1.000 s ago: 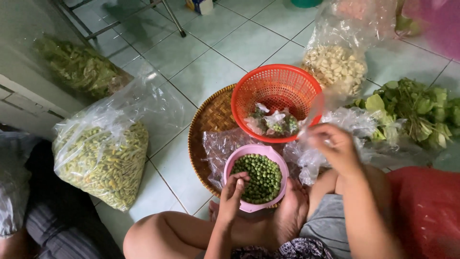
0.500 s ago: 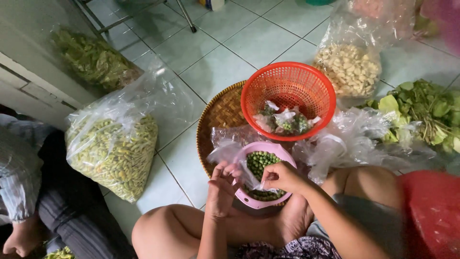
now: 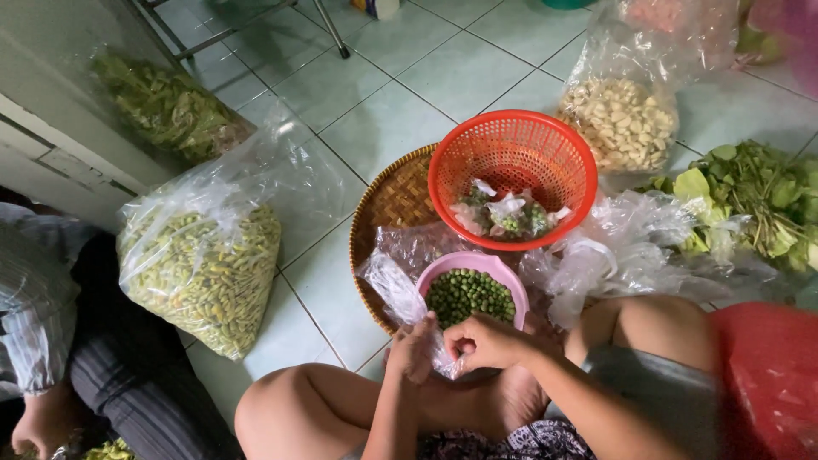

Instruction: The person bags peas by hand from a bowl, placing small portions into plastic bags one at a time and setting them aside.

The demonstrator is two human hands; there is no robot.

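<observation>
Since a second ago the right hand [image 3: 481, 341] has come in from the crumpled clear plastic sheeting [image 3: 630, 247] on the right and now sits close against the left hand [image 3: 415, 347], low in my view, in front of the small pink plastic bowl of shelled green peas [image 3: 470, 294].

Both hands meet on a small clear plastic bag [image 3: 400, 294]. I see the bag rise from between them and lean up and left, over the near rim of the round woven bamboo tray [image 3: 388, 209] and against the bowl's left side. Its lower end is gathered between the two hands, just short of the bowl's near rim.

Right-hand fingers are curled in tight, thumb against fingertips, pinching the plastic at its bottom end. Left-hand fingers are bent and closed over the same bag from the other side, with the film showing across the knuckles. I cannot tell whether anything lies inside the part they hold.

Behind the bowl, an orange-red plastic mesh basket [image 3: 511, 162] rests on the tray's far right edge, holding a few small filled bags. On the tiled floor [image 3: 400, 111], a big clear bag of green pods [image 3: 200, 264] stands well to the left, a bag of pale peeled cloves [image 3: 620, 119] at the far right, and leafy greens [image 3: 750, 192] lie at the right edge.
</observation>
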